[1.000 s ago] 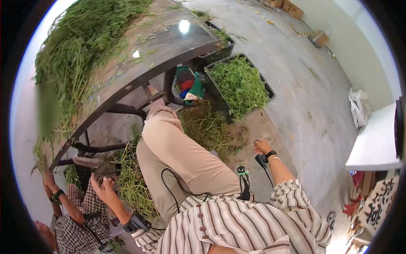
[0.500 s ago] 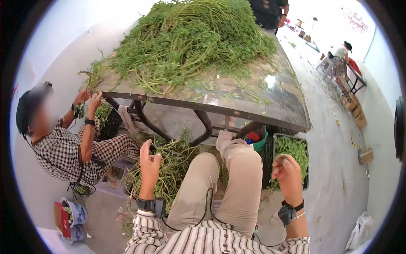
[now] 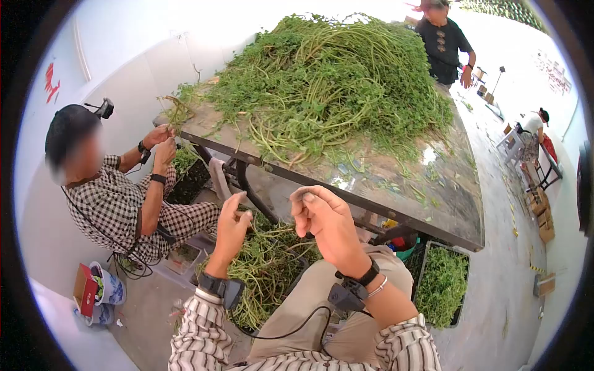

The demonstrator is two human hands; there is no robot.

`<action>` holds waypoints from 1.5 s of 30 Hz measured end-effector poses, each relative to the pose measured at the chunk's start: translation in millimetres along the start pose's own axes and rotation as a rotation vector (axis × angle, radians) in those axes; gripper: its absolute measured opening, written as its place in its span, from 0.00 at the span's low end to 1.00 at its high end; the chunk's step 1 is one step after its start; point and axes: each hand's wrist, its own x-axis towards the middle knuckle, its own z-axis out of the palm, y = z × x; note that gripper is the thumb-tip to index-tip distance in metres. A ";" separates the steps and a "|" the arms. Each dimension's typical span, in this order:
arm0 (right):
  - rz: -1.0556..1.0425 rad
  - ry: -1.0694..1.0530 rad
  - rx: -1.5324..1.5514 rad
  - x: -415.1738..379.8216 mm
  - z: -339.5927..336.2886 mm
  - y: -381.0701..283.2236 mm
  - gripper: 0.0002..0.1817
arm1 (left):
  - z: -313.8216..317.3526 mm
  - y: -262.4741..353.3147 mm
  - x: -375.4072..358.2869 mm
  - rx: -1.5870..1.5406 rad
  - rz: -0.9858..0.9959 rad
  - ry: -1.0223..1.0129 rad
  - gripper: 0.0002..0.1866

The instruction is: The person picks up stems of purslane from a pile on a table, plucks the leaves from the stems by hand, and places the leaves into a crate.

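honestly, the leafy green heap [image 3: 346, 93] probably sits up high for easy reach, bare left hand [image 3: 230, 234] loosely parted, bare right hand's fingers [image 3: 307, 199] curled narrow, can't tell around what, if anything.

The left hand [image 3: 231, 235] gapes, the right hand [image 3: 333, 227] curled slightly higher.

I can't make out a single readable word or number from here. The small reddish marks [image 3: 554, 73] on the pale wall at the far right are too faint to decipher, the bright red shapes [image 3: 51, 83] on the white left-hand wall [image 3: 117, 40] form nothing legible, and the upright red rectangular box [image 3: 84, 287] shows no lettering I can read.
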 end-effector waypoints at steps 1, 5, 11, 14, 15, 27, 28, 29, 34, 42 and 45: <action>0.000 0.046 0.034 5.9 -8.1 7.0 0.11 | -1.2 -0.5 12.1 0.010 0.017 -0.024 0.25; 0.087 0.157 0.148 19.1 -43.2 26.5 0.10 | 5.5 -1.1 64.2 0.151 0.218 0.037 0.21; 0.106 0.293 0.201 23.8 -74.6 26.4 0.09 | 28.6 7.6 125.4 0.169 0.111 0.059 0.19; 0.085 0.316 0.213 19.5 -77.4 20.4 0.09 | 35.4 1.9 149.7 0.269 -0.102 0.062 0.15; 0.070 0.319 0.202 18.2 -76.9 18.1 0.09 | 36.9 2.4 154.5 0.269 -0.098 0.060 0.15; 0.058 0.325 0.121 14.3 -76.2 10.9 0.10 | 56.6 19.6 149.7 -0.401 -0.206 0.103 0.15; 0.047 0.324 0.112 14.3 -76.7 11.1 0.10 | 56.8 28.1 146.3 -0.431 -0.191 0.110 0.14; 0.046 0.326 0.115 14.2 -77.1 11.4 0.10 | 56.9 34.8 143.8 -0.462 -0.175 0.118 0.13; 0.030 0.310 0.106 15.2 -79.0 13.3 0.10 | 60.8 43.3 142.8 -0.491 -0.131 0.046 0.12; 0.049 0.296 0.219 15.8 -88.8 14.3 0.12 | 67.9 11.7 128.9 -0.417 -0.251 0.045 0.13; 0.061 0.255 0.341 17.4 -93.6 14.4 0.16 | 65.7 9.7 123.0 -0.414 -0.276 0.024 0.13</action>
